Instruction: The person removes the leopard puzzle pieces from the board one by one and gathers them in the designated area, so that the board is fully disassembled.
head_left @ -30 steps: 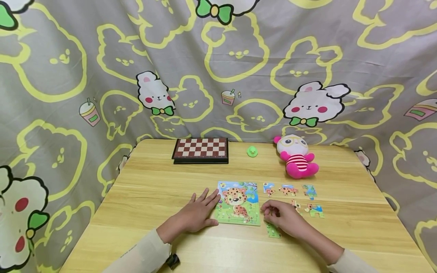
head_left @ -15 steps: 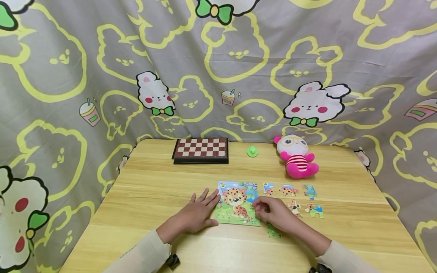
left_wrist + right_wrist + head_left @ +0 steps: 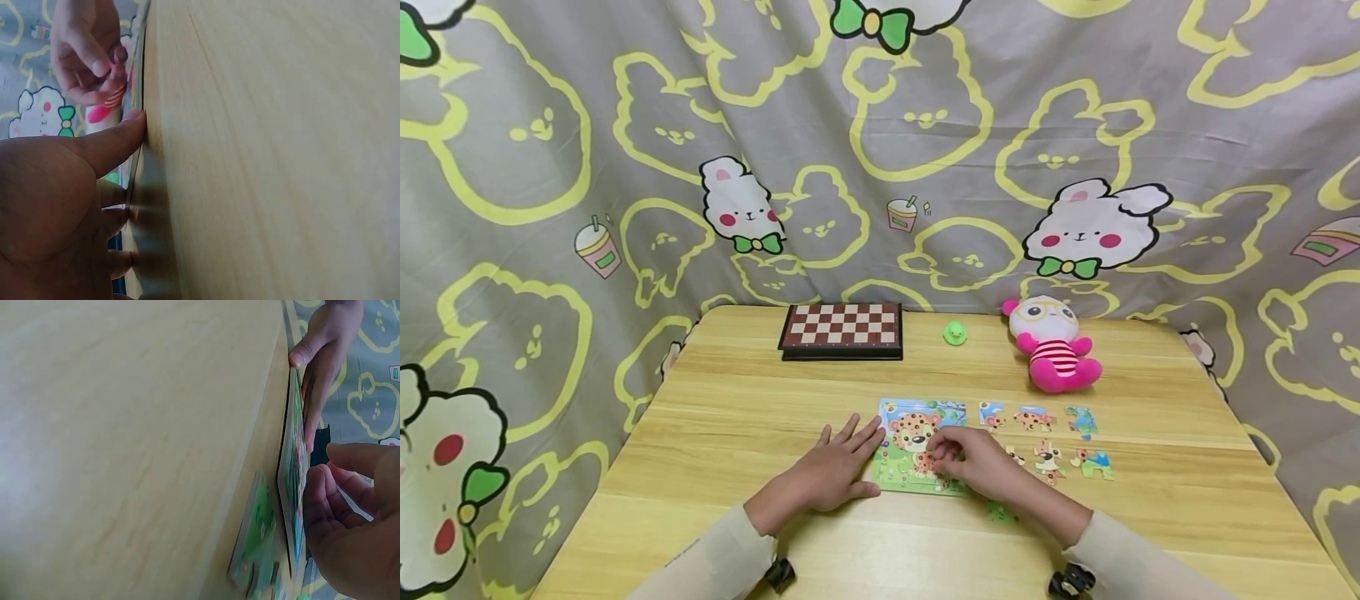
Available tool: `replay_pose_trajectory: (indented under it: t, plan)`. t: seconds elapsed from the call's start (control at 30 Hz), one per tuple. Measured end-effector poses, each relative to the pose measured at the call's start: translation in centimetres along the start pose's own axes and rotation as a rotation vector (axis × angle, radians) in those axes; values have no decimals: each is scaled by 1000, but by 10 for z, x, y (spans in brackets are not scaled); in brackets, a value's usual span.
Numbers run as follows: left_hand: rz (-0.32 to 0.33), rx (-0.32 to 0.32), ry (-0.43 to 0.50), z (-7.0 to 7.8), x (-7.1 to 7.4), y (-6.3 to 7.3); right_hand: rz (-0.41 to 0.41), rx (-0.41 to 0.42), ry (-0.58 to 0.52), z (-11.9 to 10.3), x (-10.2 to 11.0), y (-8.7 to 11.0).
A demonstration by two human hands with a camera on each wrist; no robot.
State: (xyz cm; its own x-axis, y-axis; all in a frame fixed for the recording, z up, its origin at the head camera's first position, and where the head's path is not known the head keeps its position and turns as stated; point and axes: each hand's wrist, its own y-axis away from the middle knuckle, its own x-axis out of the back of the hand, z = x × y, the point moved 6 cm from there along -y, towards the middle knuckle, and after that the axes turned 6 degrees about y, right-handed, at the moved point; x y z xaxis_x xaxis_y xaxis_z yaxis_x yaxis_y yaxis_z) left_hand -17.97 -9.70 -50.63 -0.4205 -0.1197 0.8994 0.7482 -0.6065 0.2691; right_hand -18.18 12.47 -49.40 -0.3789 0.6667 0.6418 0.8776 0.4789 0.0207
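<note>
A square picture puzzle board (image 3: 916, 442) with a spotted leopard lies flat on the wooden table. My left hand (image 3: 833, 468) rests along its left side, fingers straight, fingertips and thumb touching the edge. Over the board's right part hovers my right hand (image 3: 976, 460), its fingers loosely bent; nothing shows between them in the right wrist view. It hides the board's lower right part. Right of the board lie loose puzzle pieces, among them a leopard-face piece (image 3: 1048, 461) and a blue-and-green piece (image 3: 1082, 422). A green piece (image 3: 255, 528) lies close to the board's near right corner.
At the back of the table are a folded checkered game board (image 3: 842, 327), a small green duck (image 3: 955, 333) and a pink-and-white plush toy (image 3: 1054, 346). A patterned grey curtain (image 3: 820, 125) hangs behind the table (image 3: 730, 400).
My right hand has moved left from beside the loose pieces to above the puzzle board, uncovering more of the pieces. My left hand has stayed at the board's edge.
</note>
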Motion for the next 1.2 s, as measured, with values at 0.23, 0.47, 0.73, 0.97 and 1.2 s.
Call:
replay_pose_trajectory:
  t: [0.23, 0.47, 0.73, 0.97, 1.2]
  plan:
    - [5, -4, -8, 0, 0, 0, -23, -14, 3, -2, -6, -5]
    - [2, -7, -4, 1, 1, 1, -9, 7, 58, 0, -8, -8]
    - [19, -23, -1, 1, 1, 1, -5, -5, 103, -3, -9, -10]
    - [19, -20, 3, 1, 1, 1, -40, -10, 87, -4, -11, -12]
    - [16, -19, 8, 2, 3, 2, -50, 0, 79, -5, -12, -14]
